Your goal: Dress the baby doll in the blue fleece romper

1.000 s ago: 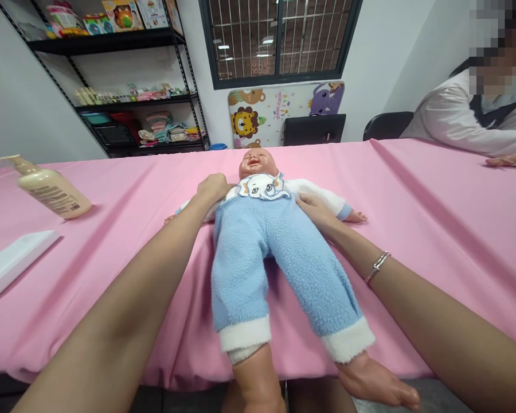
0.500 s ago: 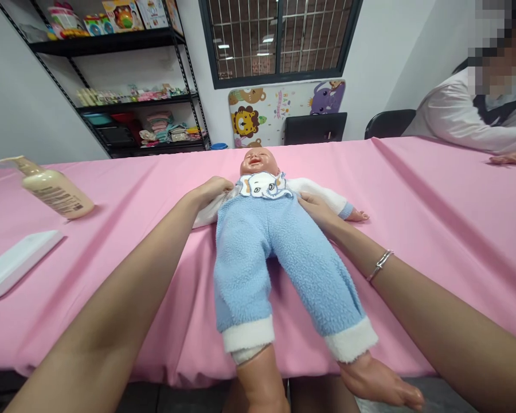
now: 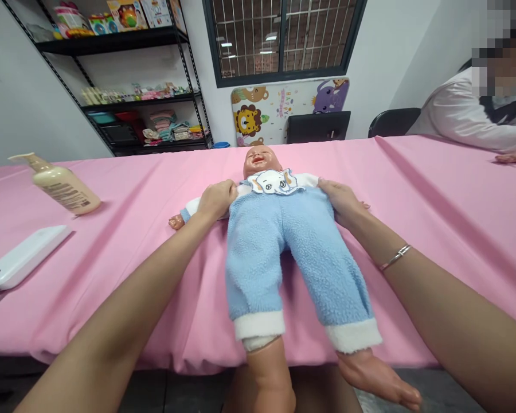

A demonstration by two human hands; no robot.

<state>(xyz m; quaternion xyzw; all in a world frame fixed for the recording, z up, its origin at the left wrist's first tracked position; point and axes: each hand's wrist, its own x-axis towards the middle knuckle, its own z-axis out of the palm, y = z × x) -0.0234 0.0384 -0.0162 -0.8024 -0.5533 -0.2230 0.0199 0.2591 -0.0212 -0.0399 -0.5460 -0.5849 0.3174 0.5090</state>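
Note:
A baby doll lies on its back on a pink cloth, its feet hanging past the near edge. It wears a fleecy light blue and white outfit with an elephant face at the chest. My left hand is closed on the cloth at the doll's side, near the sleeve on the left. On the other side my right hand pinches the white cloth by the sleeve, the thumb towards the chest. Part of each doll arm is hidden behind my hands.
At the left stand a pump bottle and a white device on the pink tablecloth. A co-worker's sleeve rests at the far right edge. Beyond the table are a black chair and a shelf rack.
My right hand has moved outward and up, pulling the outfit's side to the right. The doll's left-side hand now shows past my left hand. The view has shifted slightly.

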